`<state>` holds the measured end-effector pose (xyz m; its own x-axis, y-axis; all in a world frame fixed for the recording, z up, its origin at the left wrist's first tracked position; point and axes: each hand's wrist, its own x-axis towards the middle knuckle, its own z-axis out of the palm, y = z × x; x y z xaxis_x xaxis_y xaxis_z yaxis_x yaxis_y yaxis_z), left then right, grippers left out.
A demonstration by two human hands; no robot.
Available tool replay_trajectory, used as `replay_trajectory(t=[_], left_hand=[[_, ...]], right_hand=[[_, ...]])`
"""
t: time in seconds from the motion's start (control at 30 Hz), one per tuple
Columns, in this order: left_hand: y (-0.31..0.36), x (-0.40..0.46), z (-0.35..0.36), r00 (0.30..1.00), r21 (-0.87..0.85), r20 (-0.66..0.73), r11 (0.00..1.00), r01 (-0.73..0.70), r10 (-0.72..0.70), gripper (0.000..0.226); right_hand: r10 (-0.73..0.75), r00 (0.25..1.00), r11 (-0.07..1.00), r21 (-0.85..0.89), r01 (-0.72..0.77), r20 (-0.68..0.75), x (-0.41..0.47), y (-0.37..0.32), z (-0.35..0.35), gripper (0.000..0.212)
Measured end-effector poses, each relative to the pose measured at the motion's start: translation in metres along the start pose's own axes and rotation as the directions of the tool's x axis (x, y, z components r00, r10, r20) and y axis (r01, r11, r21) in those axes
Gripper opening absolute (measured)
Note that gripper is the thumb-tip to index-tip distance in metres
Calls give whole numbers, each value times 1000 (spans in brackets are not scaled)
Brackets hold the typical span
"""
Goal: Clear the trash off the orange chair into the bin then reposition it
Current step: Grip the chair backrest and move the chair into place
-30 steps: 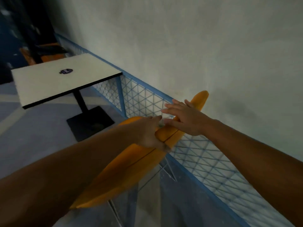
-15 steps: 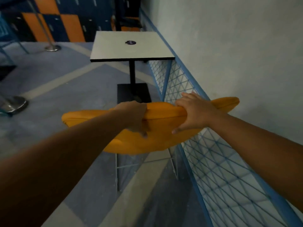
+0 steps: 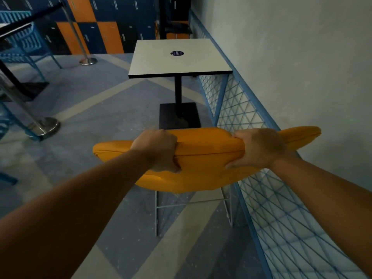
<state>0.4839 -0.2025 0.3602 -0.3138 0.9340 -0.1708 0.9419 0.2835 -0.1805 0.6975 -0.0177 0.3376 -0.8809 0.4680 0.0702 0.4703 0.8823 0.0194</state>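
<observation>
The orange chair [image 3: 205,156] is seen from behind, its padded backrest running across the middle of the head view above thin metal legs. My left hand [image 3: 159,151] is closed around the top edge of the backrest left of centre. My right hand [image 3: 256,148] grips the same edge further right. The seat is hidden behind the backrest. No trash and no bin are in view.
A white square table [image 3: 161,63] on a black pedestal stands just beyond the chair. A blue wire-mesh bench [image 3: 281,198] runs along the grey wall at right. Metal stanchion bases [image 3: 44,125] and blue chairs [image 3: 24,47] stand at left. Orange and blue lockers line the back.
The view has swung from the wall toward the table. The chair has turned level and square to me, and both hands have gone from resting on the backrest to gripping its top edge.
</observation>
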Motion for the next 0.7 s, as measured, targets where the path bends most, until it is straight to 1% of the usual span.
replay_trajectory(t=[0.13, 0.3, 0.5, 0.7], left_hand=[[-2, 7, 5, 998, 6, -59, 1000, 6, -6, 58], [-8, 27, 7, 994, -14, -112, 1000, 10, -11, 58], [-22, 61, 7, 993, -9, -114, 1000, 18, -18, 63], [-32, 107, 3, 994, -23, -103, 999, 42, -44, 66]], right_hand=[[-10, 999, 1000, 27, 11, -40, 7, 5, 2, 82], [-17, 998, 999, 48, 20, -53, 25, 13, 2, 74], [-39, 998, 999, 34, 40, -41, 56, 29, 3, 73], [-66, 996, 997, 31, 68, -55, 102, 59, 8, 74]])
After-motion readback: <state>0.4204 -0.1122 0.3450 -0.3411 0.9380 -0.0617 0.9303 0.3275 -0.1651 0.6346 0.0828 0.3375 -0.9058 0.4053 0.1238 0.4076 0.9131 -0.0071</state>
